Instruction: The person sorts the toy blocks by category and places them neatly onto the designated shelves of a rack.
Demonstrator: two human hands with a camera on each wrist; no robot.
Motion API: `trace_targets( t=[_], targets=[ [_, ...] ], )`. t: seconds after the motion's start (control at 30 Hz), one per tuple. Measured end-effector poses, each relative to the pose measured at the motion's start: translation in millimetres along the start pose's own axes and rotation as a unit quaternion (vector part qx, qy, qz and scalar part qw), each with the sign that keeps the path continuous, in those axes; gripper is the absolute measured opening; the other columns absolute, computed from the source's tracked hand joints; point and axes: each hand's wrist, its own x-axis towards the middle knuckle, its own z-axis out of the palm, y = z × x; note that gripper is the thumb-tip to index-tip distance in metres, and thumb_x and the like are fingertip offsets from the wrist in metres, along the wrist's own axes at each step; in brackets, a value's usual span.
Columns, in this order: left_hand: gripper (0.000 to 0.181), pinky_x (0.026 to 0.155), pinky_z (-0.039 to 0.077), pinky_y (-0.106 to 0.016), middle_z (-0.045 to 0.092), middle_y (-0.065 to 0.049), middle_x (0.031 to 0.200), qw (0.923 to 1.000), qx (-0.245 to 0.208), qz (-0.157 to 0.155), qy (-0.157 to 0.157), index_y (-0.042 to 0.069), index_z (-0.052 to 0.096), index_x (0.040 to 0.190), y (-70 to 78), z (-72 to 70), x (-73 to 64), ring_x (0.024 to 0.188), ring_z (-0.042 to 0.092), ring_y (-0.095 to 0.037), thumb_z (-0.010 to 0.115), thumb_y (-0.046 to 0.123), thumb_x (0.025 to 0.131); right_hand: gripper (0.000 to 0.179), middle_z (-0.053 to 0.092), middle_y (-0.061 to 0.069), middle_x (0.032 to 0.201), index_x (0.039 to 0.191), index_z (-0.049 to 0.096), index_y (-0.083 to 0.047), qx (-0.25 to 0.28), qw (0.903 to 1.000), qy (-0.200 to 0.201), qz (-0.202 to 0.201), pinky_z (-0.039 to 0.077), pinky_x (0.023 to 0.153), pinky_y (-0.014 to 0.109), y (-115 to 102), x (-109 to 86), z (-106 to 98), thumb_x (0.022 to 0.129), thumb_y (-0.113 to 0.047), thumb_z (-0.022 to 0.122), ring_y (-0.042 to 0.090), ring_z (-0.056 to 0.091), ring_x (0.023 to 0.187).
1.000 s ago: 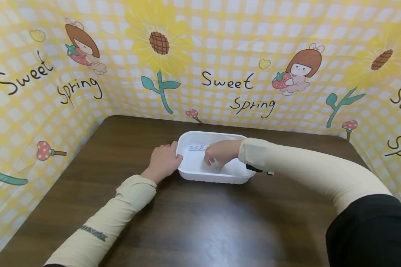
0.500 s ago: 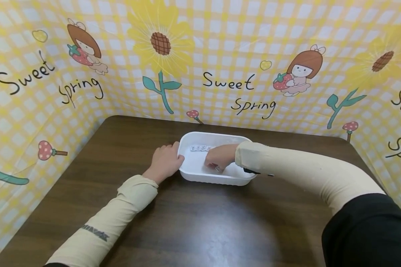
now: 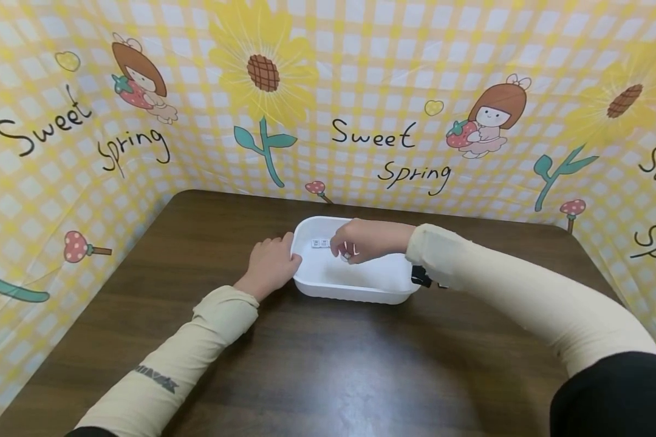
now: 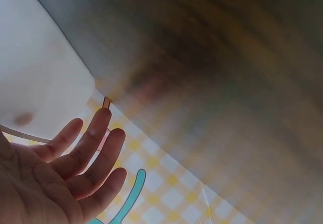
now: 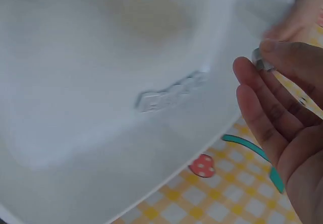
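A white plastic tub (image 3: 355, 297) sits on the table. My left hand (image 3: 270, 265) holds its left rim, thumb over the edge; in the left wrist view the other fingers (image 4: 96, 173) are fairly straight, close to the outer wall. My right hand (image 3: 369, 240) is over the tub's middle. Between thumb and fingertips it pinches a small white block (image 5: 259, 60), seen partly in the head view. A row of small white blocks (image 3: 319, 243) with grey markings lies along the tub's far side. The right hand hides part of that row in the head view.
The brown wooden table (image 3: 306, 364) reaches back to a yellow checked cloth (image 3: 361, 79) that hangs round it. A dark object (image 3: 420, 276) shows at the right wrist. A tiny dark and white thing (image 3: 443, 285) is partly hidden behind the right sleeve.
My right hand reached down near the tub's near side, and has since risen and moved back toward the row with a small white block pinched. The left hand has stayed on the rim.
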Motion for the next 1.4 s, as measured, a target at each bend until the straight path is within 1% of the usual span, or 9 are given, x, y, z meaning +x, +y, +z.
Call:
trace_targets(
  t=[0.17,0.27,0.37,0.53,0.77,0.9,1.03,1.23,1.4],
  targets=[
    [0.044,0.078,0.044,-0.044,0.064,-0.017,0.100,1.0000,0.000,-0.001,0.000,0.000,0.049,0.121,0.9,0.1,0.1,0.085,0.056,-0.030,0.045,0.030,0.089,0.021,0.068,0.004,0.096,0.100,0.068,-0.008,0.081,0.9895,0.118,-0.021,0.053,0.076,0.023,-17,-25.4,-6,0.080,-0.003,0.070,0.012,0.065,0.085],
    [0.044,0.077,0.044,-0.043,0.063,-0.017,0.099,1.0000,-0.001,-0.002,-0.001,0.000,0.049,0.121,0.7,-0.4,0.7,0.085,0.056,-0.030,0.045,0.030,0.089,0.021,0.067,0.004,0.100,0.100,0.067,-0.008,0.160,0.9696,0.185,-0.011,0.053,0.080,0.024,-23,-38.7,-1,0.080,-0.004,0.071,0.011,0.066,0.086],
    [0.044,0.076,0.043,-0.044,0.063,-0.017,0.099,1.0000,-0.003,-0.001,-0.006,-0.001,0.048,0.121,0.0,-0.2,1.1,0.084,0.056,-0.030,0.044,0.029,0.089,0.022,0.066,0.007,0.102,0.100,0.065,-0.006,0.252,0.9389,0.235,0.002,0.053,0.083,0.026,-29,-49.8,6,0.079,-0.002,0.070,0.012,0.066,0.087],
    [0.044,0.076,0.044,-0.043,0.063,-0.017,0.098,1.0000,-0.004,0.001,-0.001,-0.001,0.049,0.121,-0.6,-1.1,2.0,0.083,0.056,-0.030,0.045,0.030,0.089,0.023,0.064,0.013,0.106,0.100,0.063,-0.002,0.343,0.8981,0.276,0.002,0.054,0.083,0.028,-37,-61.7,17,0.078,0.004,0.069,0.016,0.068,0.089],
    [0.044,0.075,0.044,-0.044,0.063,-0.017,0.098,1.0000,-0.005,0.001,0.001,-0.001,0.049,0.121,0.7,-0.3,1.9,0.082,0.056,-0.031,0.045,0.029,0.089,0.023,0.059,0.013,0.108,0.103,0.058,0.000,0.378,0.8736,0.306,-0.006,0.052,0.085,0.025,-34,-86.4,30,0.081,0.003,0.066,0.014,0.068,0.098],
    [0.045,0.076,0.045,-0.044,0.063,-0.018,0.100,1.0000,-0.005,-0.002,-0.002,-0.001,0.048,0.123,0.1,-0.2,1.5,0.083,0.057,-0.032,0.046,0.029,0.090,0.022,0.061,0.006,0.106,0.103,0.054,0.003,0.390,0.8581,0.335,0.008,0.052,0.066,0.020,-19,-119.4,40,0.083,0.002,0.064,0.011,0.068,0.099],
    [0.045,0.075,0.044,-0.044,0.064,-0.018,0.098,1.0000,-0.002,-0.001,0.004,-0.002,0.048,0.122,-0.9,-1.2,2.0,0.082,0.057,-0.032,0.046,0.028,0.089,0.021,0.066,-0.005,0.093,0.100,0.056,0.002,0.338,0.8622,0.368,0.083,0.048,0.054,0.022,7,-154.3,56,0.082,0.000,0.067,0.006,0.069,0.087],
    [0.044,0.072,0.044,-0.044,0.064,-0.020,0.095,0.9999,-0.005,0.003,0.008,-0.003,0.049,0.120,-1.4,-2.3,2.1,0.079,0.056,-0.033,0.047,0.028,0.089,0.018,0.064,0.006,0.081,0.095,0.065,-0.001,0.199,0.8702,0.383,0.238,0.048,0.061,0.017,47,-189.4,87,0.078,-0.006,0.072,-0.002,0.056,0.069],
    [0.043,0.071,0.044,-0.044,0.064,-0.019,0.094,0.9999,-0.006,0.008,0.007,-0.002,0.049,0.119,0.0,1.0,3.3,0.078,0.056,-0.033,0.047,0.028,0.088,0.019,0.067,0.015,0.084,0.094,0.066,0.002,0.206,0.8683,0.347,0.288,0.047,0.060,0.016,69,-204.7,109,0.078,-0.005,0.072,-0.003,0.055,0.068]
  ],
)
